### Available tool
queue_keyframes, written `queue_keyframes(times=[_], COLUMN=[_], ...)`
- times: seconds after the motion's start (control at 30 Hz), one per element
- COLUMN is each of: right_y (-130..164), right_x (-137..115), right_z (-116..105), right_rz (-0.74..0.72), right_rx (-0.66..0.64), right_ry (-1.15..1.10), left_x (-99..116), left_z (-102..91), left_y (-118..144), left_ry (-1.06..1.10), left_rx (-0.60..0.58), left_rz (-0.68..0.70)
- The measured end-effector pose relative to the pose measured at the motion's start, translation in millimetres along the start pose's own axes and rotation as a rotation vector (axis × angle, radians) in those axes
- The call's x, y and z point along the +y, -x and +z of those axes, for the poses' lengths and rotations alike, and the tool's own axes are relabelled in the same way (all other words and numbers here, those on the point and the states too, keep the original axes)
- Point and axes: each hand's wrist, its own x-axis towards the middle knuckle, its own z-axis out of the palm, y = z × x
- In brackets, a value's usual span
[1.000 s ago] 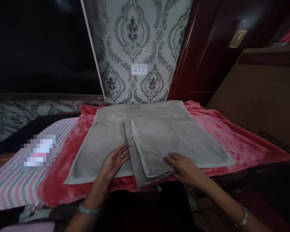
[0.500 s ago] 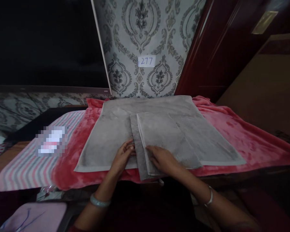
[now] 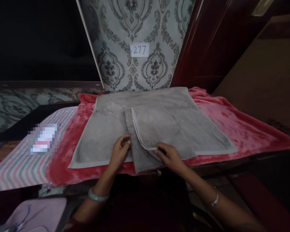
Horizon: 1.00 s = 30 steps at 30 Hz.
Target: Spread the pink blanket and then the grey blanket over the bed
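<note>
A folded grey towel (image 3: 157,124) lies on a larger spread grey towel (image 3: 96,138). My right hand (image 3: 170,158) pinches the near left corner of the folded towel's upper layers, which curl up and back. Under that raised corner, a darker grey layer (image 3: 143,159) shows and sticks out to the left. Beside this layer's left edge rests my left hand (image 3: 120,149), fingers loosely bent with a gap to the thumb. Nothing shows in it; whether its fingertips touch the edge I cannot tell.
Beneath the towels is a red plush blanket (image 3: 62,161), with a striped cloth (image 3: 19,167) to the left. A blurred white item (image 3: 43,140) lies on the stripes. Behind are a dark screen (image 3: 38,38) and a patterned wall bearing a paper marked 277 (image 3: 139,50).
My right hand has taken the near left corner of the folded towel and lifted it back to the right, uncovering the layer below. My left hand stays by the left edge. The view has shifted slightly.
</note>
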Motion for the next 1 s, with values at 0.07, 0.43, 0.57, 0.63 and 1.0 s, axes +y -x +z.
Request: queue_keyframes(times=[0.07, 0.43, 0.57, 0.63, 1.0], right_y=[-1, -1, -4, -7, -31], right_x=[6, -10, -8, -9, 4], right_z=[-11, -11, -10, -9, -65], right_rz=[0.092, 0.171, 0.198, 0.189, 0.167], right_rx=[0.196, 0.057, -0.035, -0.064, 0.145], right_ry=[-0.139, -0.369, -0.418, -0.404, -0.124], left_x=[9, 43, 35, 31, 29], left_z=[6.1, 48.8, 51.3, 51.2, 53.5], left_y=[5, 9, 8, 9, 15], left_ry=[-0.243, 0.370, 0.465, 0.501, 0.310], left_rx=[0.022, -0.534, -0.539, -0.499, -0.602], left_rz=[0.157, -0.373, -0.427, -0.428, -0.280])
